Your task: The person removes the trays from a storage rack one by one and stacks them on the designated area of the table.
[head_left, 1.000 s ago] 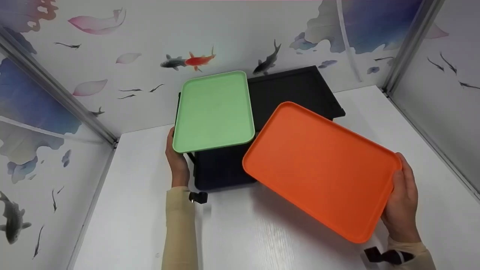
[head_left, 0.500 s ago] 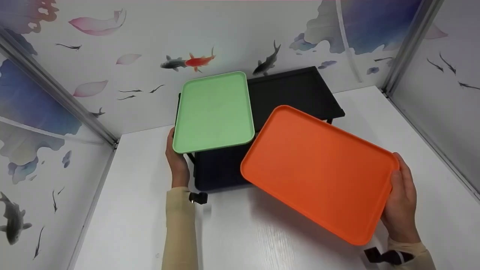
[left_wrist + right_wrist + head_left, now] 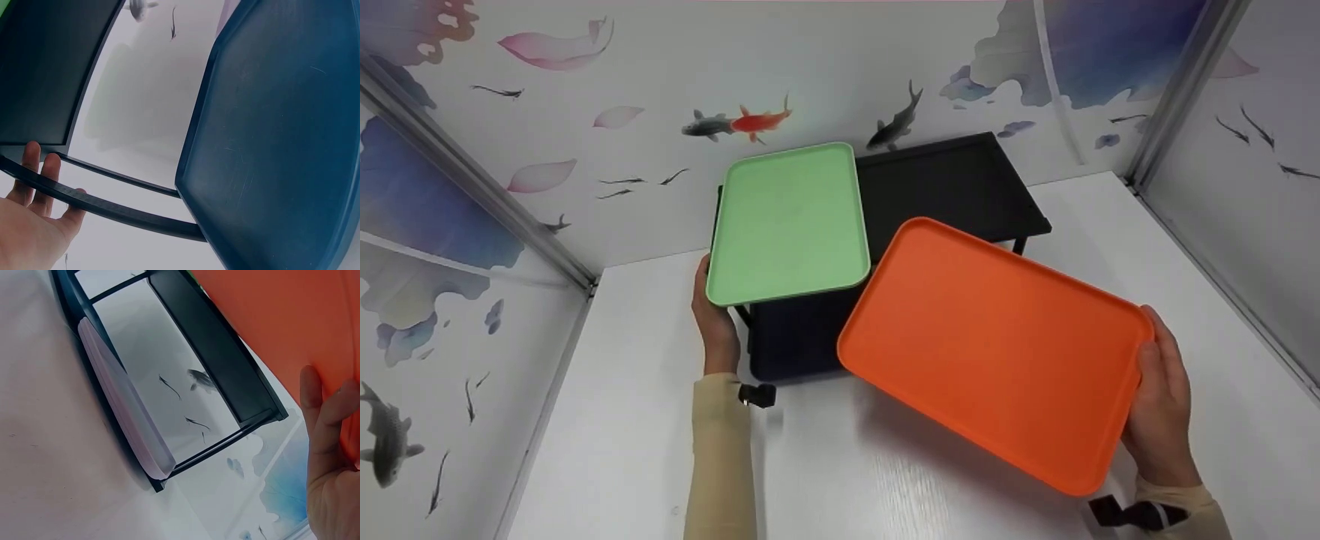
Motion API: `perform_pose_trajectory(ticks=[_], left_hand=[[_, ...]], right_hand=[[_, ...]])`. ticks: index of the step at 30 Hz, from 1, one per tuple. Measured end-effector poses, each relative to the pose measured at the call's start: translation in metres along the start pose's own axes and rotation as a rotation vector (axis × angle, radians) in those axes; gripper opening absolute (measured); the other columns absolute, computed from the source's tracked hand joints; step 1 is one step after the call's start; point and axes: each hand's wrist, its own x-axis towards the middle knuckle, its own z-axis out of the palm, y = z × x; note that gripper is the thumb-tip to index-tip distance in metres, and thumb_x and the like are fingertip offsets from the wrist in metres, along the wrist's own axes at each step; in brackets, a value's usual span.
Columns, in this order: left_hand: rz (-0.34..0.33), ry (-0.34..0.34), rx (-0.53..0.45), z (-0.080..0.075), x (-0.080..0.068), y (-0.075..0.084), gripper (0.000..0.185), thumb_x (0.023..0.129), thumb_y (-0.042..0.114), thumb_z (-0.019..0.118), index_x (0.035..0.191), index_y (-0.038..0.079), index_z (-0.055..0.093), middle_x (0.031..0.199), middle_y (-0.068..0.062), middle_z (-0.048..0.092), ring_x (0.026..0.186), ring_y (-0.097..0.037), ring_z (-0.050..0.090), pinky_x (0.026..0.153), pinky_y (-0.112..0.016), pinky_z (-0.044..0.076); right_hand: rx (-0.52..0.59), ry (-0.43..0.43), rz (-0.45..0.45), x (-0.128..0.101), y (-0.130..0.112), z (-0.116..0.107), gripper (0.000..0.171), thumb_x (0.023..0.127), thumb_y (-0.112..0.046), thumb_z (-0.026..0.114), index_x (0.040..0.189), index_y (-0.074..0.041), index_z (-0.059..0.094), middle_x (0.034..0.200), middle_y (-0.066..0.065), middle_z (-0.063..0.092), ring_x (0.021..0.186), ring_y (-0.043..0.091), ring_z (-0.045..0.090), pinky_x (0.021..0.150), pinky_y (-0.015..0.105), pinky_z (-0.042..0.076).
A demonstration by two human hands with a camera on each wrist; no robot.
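Observation:
My right hand [image 3: 1162,405] grips the near right corner of an orange tray [image 3: 990,345], thumb on its rim and fingers [image 3: 332,455] under it. The tray hangs tilted above the white table, its far corner over a black tiered rack [image 3: 952,180]. A green tray [image 3: 787,221] lies on the left half of the rack's top shelf. A dark blue tray [image 3: 791,337] sits on a lower tier. My left hand [image 3: 714,322] is at the rack's left side, below the green tray's corner. Its straight fingers [image 3: 34,169] rest against a black frame bar [image 3: 112,209].
The rack stands against the back wall of a booth with fish-patterned walls and metal posts [image 3: 472,180]. A pale tray [image 3: 124,399] lies on the rack's lowest tier in the right wrist view. White tabletop [image 3: 847,465] spreads in front of the rack.
The orange tray has shifted slightly left and down, its far corner sliding off the top shelf's edge. The left hand and the green tray have stayed put.

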Motion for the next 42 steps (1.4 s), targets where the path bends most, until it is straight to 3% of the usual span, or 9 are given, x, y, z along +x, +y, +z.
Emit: perform_pose_trajectory(ticks=[11,23,29,36,42], left_hand=[[-0.007,-0.010,0.015,0.009,-0.011,0.030,0.047,0.114,0.029,0.027,0.147,0.008,0.052,0.132,-0.001,0.060,0.119,-0.014,0.053,0.108,-0.032,0.037],[0.035,-0.018,0.018,0.002,0.002,0.001,0.048,0.114,0.035,0.026,0.145,0.013,0.055,0.130,-0.002,0.061,0.116,-0.015,0.054,0.106,-0.033,0.039],[0.028,-0.004,0.039,0.001,0.000,0.000,0.048,0.113,0.041,0.028,0.146,0.018,0.054,0.133,-0.001,0.060,0.117,-0.015,0.053,0.106,-0.034,0.039],[0.017,0.016,0.016,0.003,-0.002,0.002,0.047,0.114,0.032,0.028,0.149,0.011,0.051,0.139,0.000,0.059,0.125,-0.014,0.053,0.109,-0.031,0.038],[0.010,-0.002,0.010,0.002,-0.001,0.003,0.047,0.114,0.027,0.026,0.146,0.006,0.052,0.130,0.000,0.061,0.116,-0.014,0.054,0.105,-0.032,0.040]], right_hand=[[-0.039,-0.028,-0.015,-0.002,0.001,-0.001,0.054,0.112,-0.025,0.039,0.163,-0.019,0.023,0.148,0.010,0.041,0.117,0.019,0.056,0.087,0.029,0.058],[-0.070,-0.038,0.053,-0.004,0.000,-0.005,0.055,0.112,-0.030,0.039,0.164,-0.025,0.022,0.151,0.006,0.038,0.118,0.019,0.054,0.087,0.029,0.058],[-0.076,-0.048,0.066,-0.005,0.000,-0.006,0.055,0.112,-0.031,0.039,0.164,-0.026,0.021,0.152,0.005,0.037,0.118,0.018,0.056,0.087,0.029,0.058],[-0.073,-0.074,0.026,-0.007,0.001,-0.005,0.054,0.112,-0.028,0.038,0.163,-0.022,0.022,0.150,0.008,0.039,0.117,0.016,0.057,0.086,0.029,0.058],[-0.077,-0.085,-0.011,-0.007,0.002,-0.003,0.053,0.112,-0.027,0.037,0.163,-0.018,0.024,0.148,0.011,0.040,0.117,0.019,0.055,0.086,0.028,0.058]])
